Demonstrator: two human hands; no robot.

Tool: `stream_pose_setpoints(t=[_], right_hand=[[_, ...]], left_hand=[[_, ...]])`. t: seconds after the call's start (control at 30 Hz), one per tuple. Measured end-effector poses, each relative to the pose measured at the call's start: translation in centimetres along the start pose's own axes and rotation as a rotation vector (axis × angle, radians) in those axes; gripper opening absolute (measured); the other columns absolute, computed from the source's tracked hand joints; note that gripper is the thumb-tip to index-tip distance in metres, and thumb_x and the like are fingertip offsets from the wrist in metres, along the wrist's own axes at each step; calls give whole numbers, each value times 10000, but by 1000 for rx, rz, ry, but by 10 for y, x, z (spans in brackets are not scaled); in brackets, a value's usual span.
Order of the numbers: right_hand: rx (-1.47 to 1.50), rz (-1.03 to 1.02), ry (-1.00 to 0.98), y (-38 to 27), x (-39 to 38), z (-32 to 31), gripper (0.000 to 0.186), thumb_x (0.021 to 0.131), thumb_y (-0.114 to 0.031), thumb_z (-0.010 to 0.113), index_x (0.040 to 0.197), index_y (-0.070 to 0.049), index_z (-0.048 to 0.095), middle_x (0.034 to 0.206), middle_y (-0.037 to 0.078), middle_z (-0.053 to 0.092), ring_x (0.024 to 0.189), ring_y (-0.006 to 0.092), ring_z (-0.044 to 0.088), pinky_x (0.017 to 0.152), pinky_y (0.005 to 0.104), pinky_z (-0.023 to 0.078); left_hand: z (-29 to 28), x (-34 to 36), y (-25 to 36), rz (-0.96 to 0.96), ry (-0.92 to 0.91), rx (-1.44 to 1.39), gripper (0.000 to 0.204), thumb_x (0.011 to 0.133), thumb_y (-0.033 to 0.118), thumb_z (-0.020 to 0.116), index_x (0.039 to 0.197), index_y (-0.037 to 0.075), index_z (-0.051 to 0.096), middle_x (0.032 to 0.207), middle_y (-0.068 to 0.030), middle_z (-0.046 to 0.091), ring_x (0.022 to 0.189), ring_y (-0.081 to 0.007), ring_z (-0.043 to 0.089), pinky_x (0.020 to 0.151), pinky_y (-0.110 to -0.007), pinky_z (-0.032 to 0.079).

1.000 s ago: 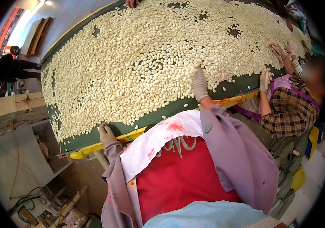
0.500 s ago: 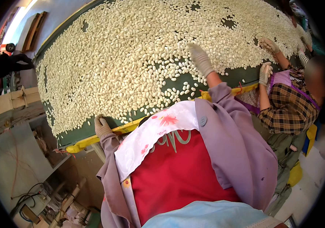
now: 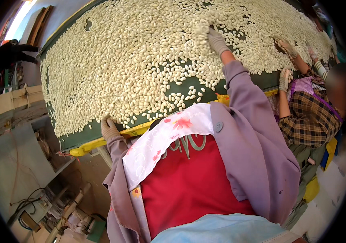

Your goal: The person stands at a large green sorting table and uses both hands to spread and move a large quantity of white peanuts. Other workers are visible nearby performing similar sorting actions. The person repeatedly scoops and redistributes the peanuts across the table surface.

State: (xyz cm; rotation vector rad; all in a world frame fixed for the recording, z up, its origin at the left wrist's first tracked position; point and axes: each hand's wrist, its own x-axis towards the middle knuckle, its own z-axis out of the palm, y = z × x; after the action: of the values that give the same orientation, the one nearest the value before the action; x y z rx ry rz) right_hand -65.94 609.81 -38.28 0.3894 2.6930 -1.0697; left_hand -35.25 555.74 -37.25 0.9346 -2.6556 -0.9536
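Observation:
A long green table surface [image 3: 181, 87], edged with a yellow strip, is covered by many pale oval beans [image 3: 132, 60]. My right hand [image 3: 217, 42], in a knitted glove, reaches far into the beans, its fingertips lost among blurred beans, so their closure is unclear. My left hand [image 3: 108, 127], also gloved, rests on the near edge of the surface at lower left, fingers loosely bent and apparently empty, with beans just beyond them.
A co-worker in a plaid top [image 3: 306, 121] stands at my right, gloved hands [image 3: 286, 48] on the beans and edge. Other hands work farther along. At left are a dark-clothed person [image 3: 7, 56], boards [image 3: 39, 26], and metal machinery [image 3: 19, 162] with cables.
My right hand moved from near the front edge up and farther into the beans, leaving a thinner patch behind. My left hand stays on the edge. The co-worker's hands shifted slightly.

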Motion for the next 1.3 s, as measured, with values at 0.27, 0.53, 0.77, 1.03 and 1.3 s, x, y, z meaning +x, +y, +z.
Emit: stream_pose_setpoints(t=[0.27,0.53,0.77,1.03,1.3], right_hand=[[-260,-394,-285,-62,-119,58,310,919,-372,526,1081,-115,584,943,181,676,893,384,651,787,470,502],[-574,-292,-392,-58,-114,95,291,899,-197,540,1111,2,556,931,263,685,913,416,676,793,515,515],[1100,-3,-1060,-13,-133,43,185,910,-247,529,847,-82,585,570,33,496,402,131,407,353,275,304],[1092,136,-60,80,-113,-43,222,930,-237,532,1023,-70,644,557,-18,456,408,72,353,364,227,260],[44,-360,7,79,-101,59,275,956,-174,504,1170,-44,619,867,138,650,735,273,611,740,395,545]], left_hand=[[18,-19,31,-196,-96,-585,201,984,134,472,1139,42,561,752,-47,589,595,-111,526,476,-257,457],[27,-35,65,-243,-90,-434,244,995,154,457,1184,31,549,776,-80,632,509,-98,534,383,-235,431],[38,-48,90,-116,-56,-384,186,991,124,460,1104,17,563,734,-39,561,595,-98,493,452,-258,442],[48,-58,98,-170,-14,-240,240,984,194,485,1151,82,616,826,-23,630,657,-83,545,518,-239,472],[68,-66,116,-108,-86,-216,237,974,154,469,1133,53,611,919,-81,673,700,-119,582,608,-253,485]])
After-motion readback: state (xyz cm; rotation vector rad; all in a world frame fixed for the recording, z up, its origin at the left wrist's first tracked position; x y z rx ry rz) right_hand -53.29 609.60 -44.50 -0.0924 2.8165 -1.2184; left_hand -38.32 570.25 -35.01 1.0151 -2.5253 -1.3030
